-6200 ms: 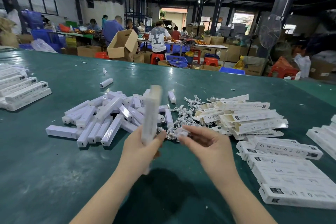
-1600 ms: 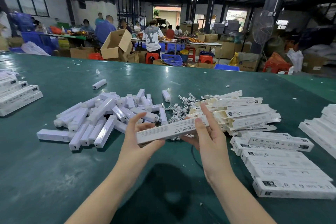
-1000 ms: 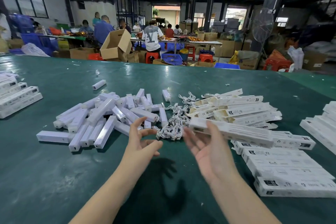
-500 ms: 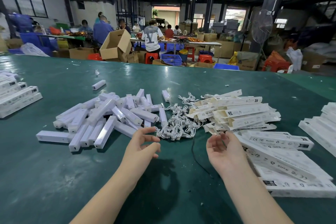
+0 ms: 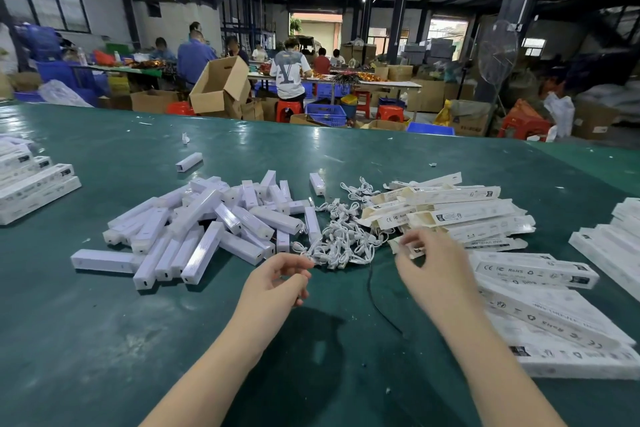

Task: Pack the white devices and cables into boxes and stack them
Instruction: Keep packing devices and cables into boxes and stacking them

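Fingers of the right hand [image 5: 434, 267] are pinching a flat white cardboard box [image 5: 405, 246]; left hand [image 5: 277, 284] is hovering loosely curled (holding nothing) beside the tangled white cables [image 5: 341, 239].

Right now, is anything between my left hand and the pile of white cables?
Nothing visible. The left hand hovers at the near edge of the cable pile, fingertips almost at the closest cable. The white devices lie off to its left, not in the path.

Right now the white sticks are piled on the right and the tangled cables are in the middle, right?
Not quite. In the head view the white sticks are piled on the left; open boxes lie on the right. The tangled cables are in the middle.
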